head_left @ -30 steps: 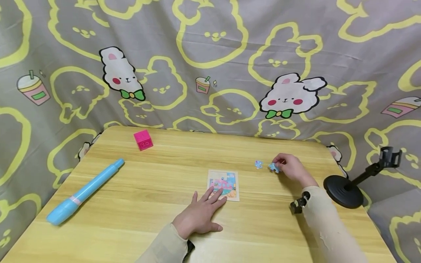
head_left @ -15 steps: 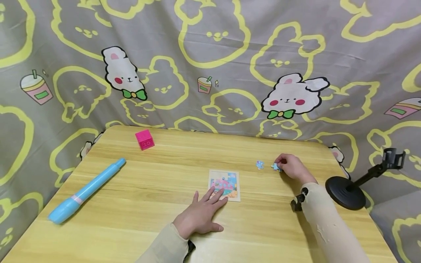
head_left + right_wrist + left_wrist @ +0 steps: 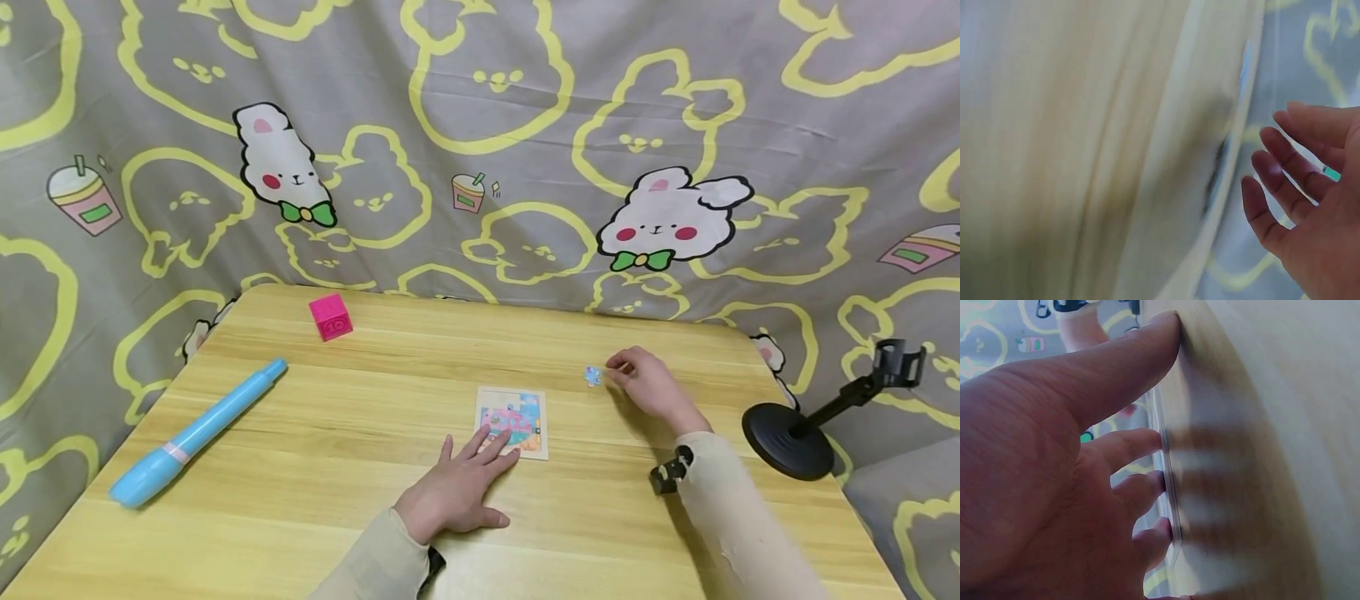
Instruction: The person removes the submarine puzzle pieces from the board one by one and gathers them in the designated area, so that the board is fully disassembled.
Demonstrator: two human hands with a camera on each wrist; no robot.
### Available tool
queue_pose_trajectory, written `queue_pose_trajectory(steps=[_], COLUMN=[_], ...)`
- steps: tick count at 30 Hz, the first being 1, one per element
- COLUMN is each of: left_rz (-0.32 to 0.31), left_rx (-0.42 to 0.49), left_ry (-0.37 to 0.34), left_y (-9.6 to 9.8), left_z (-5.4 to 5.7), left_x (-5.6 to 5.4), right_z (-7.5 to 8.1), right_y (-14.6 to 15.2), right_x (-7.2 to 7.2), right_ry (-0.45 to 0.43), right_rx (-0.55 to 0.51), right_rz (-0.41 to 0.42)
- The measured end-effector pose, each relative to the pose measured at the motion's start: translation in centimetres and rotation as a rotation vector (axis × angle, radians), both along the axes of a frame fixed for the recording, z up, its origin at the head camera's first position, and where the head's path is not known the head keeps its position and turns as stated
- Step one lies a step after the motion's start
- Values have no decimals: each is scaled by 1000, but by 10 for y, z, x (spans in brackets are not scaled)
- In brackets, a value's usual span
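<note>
My left hand [image 3: 456, 492] lies with fingers spread, their tips resting on the lower left of a small square jigsaw puzzle [image 3: 528, 402]. In the left wrist view the fingertips press on the edge of the thin puzzle board [image 3: 1172, 506]. The puzzle shows pink and blue fitted pieces and bare tray at its upper left. My right hand [image 3: 651, 385] hovers just right of a blue jigsaw piece [image 3: 592, 376], its fingers loosely bent with nothing between them in the right wrist view. A second blue piece [image 3: 1219, 181] lies under this hand, hidden from the head view.
A pink cube [image 3: 331, 317] sits at the table's back left. Along the left side lies a long light-blue plastic stick [image 3: 198, 433]. A black stand with a round base [image 3: 787, 440] is at the right edge. Behind the table [image 3: 375, 367] hangs a patterned grey curtain [image 3: 517, 50].
My right hand has let go of the second jigsaw piece, lifted, and shifted left toward the first piece. That piece first slid slightly right. The left hand stays on the puzzle.
</note>
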State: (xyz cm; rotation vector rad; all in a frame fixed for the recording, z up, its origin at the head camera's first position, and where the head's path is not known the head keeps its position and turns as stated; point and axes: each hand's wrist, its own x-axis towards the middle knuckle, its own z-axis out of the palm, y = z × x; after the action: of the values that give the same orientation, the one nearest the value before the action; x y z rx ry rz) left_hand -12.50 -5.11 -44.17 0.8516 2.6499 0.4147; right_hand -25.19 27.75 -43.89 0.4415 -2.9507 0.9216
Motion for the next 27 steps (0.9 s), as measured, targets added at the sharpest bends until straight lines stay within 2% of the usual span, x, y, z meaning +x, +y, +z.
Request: queue_pose_trajectory(steps=[4,9,13,19,27], left_rz=[-2,-4,-6,-5,0], left_rx=[0,-5,-10,-12,-28], left_ry=[1,-3,-4,-5,-14], left_y=[0,0,1,1,1], left_z=[1,3,4,5,6], left_x=[0,-1,-1,-1,-2], right_z=[3,2,-2,-5,-5], right_y=[-36,-78,-101,-111,-113], right_x=[10,18,19,19,20], right_ry=[3,-26,-25,-7,9], right_rx=[-15,41,91,151,163], right_rz=[111,245,314,350,335])
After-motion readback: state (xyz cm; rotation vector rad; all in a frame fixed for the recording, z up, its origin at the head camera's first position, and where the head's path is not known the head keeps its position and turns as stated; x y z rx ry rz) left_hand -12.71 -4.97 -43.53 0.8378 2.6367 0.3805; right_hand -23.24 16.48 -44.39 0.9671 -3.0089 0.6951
